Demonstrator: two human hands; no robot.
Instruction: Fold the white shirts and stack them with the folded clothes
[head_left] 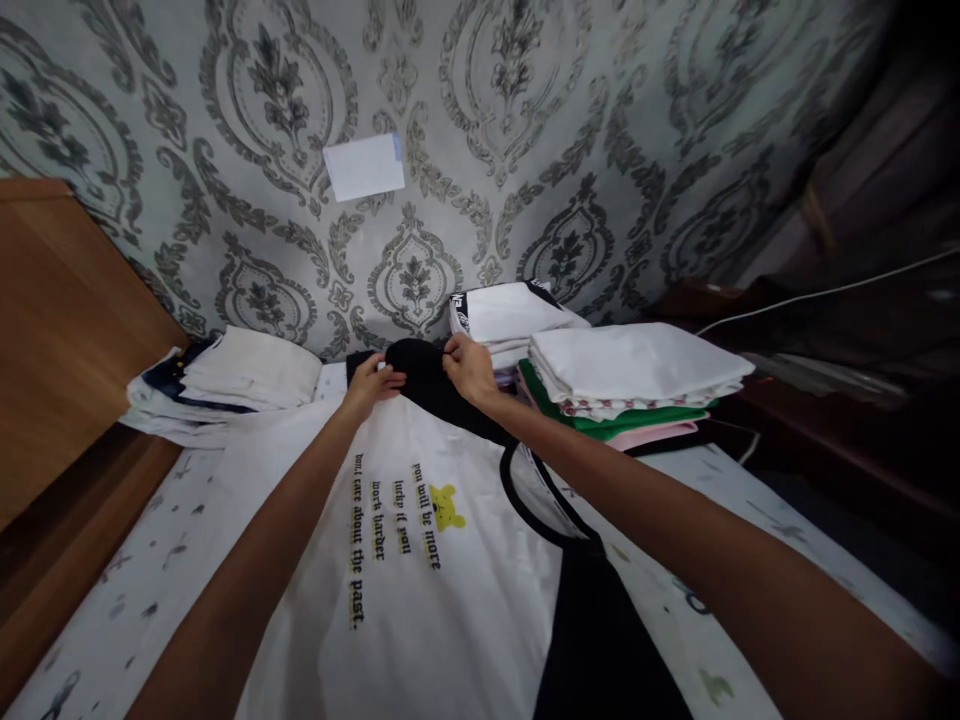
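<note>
Across the printed sheet (150,560) lies my lettered T-shirt (487,560); at the sheet's far end my left hand (371,388) and right hand (470,370) pinch its black sleeve (424,378), firmness unclear in this dimness; straightening, I judge; next wants an even pull.
</note>
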